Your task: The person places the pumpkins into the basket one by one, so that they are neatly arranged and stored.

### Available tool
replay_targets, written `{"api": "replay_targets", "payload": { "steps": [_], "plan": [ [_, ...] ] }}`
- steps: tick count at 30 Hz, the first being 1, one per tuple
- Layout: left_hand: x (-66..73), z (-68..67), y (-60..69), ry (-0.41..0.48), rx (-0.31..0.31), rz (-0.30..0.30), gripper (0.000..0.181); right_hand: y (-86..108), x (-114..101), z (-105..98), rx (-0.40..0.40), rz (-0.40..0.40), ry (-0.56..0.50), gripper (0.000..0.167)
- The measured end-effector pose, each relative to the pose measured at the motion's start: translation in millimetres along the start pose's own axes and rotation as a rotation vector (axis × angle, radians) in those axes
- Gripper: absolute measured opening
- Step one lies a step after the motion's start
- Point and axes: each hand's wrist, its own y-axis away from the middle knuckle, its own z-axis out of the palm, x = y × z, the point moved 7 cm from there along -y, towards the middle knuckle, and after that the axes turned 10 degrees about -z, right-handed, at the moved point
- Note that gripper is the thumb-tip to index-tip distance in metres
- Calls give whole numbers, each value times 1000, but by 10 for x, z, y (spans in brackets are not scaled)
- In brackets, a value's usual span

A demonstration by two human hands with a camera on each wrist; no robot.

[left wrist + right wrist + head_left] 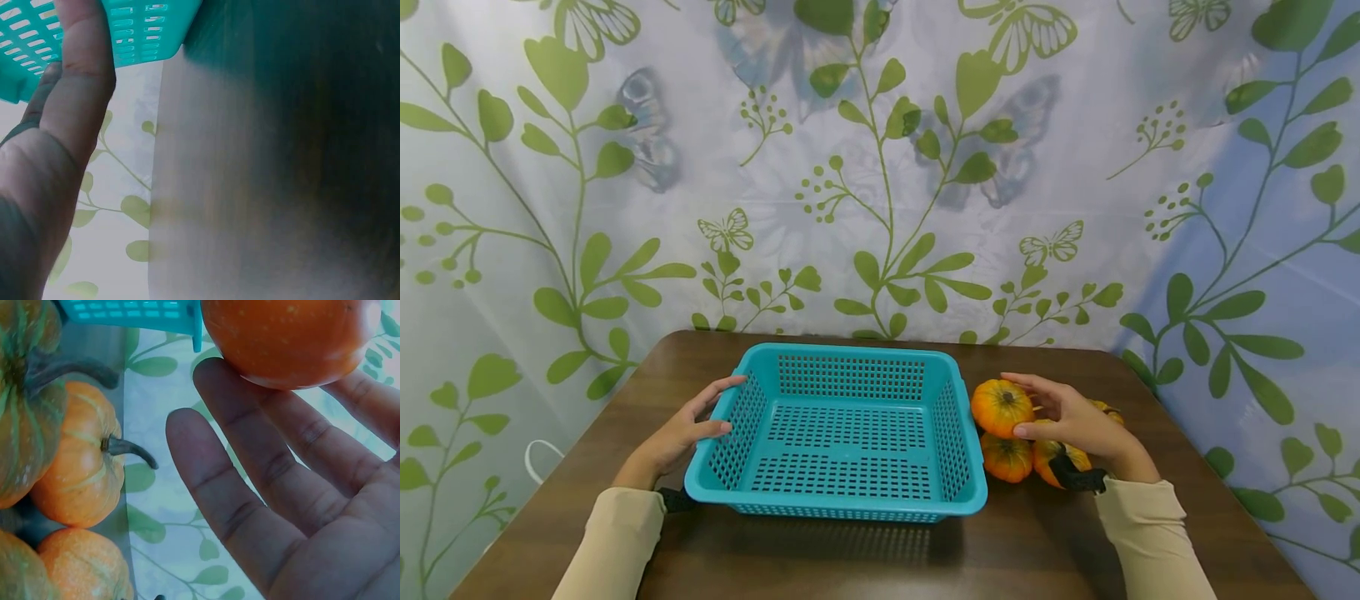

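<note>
A turquoise plastic basket (842, 507) with slotted walls sits on the table, nothing in it. At its left rim is my left hand (679, 433), holding the side with thumb and fingers; in the left wrist view a finger lies along the basket wall (140, 37). My right hand (1078, 421) holds a small orange pumpkin (1002, 408) between thumb and fingertips, just off the basket's right side. From the right wrist, the smooth underside of that pumpkin (287, 337) shows above the fingers. Other pumpkins (1006, 460) lie below and behind this hand, partly hidden by it.
Several orange and green pumpkins with dark stems (78, 456) cluster on the right of the brown wooden table (820, 575). A leaf-and-butterfly curtain (880, 167) hangs behind the table. A white cable (531, 458) loops near the left edge.
</note>
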Motion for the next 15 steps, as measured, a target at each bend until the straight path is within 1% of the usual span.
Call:
{"api": "replay_targets", "payload": {
  "steps": [4, 7, 10, 12, 15],
  "plan": [
    [3, -7, -4, 11, -2, 0, 65, -60, -37, 6, -11, 0, 19, 71],
    [9, -9, 2, 12, -1, 1, 65, -124, -77, 13, -35, -29, 53, 71],
    [21, -4, 12, 9, 0, 5, 65, -190, -114, 31, -58, -49, 61, 71],
    [31, 1, 20, 8, 2, 10, 65, -236, -139, 50, -81, -58, 54, 72],
    [48, 12, 29, 4, 0, 17, 65, -313, -170, 87, -125, -65, 6, 73]
  ]
}}
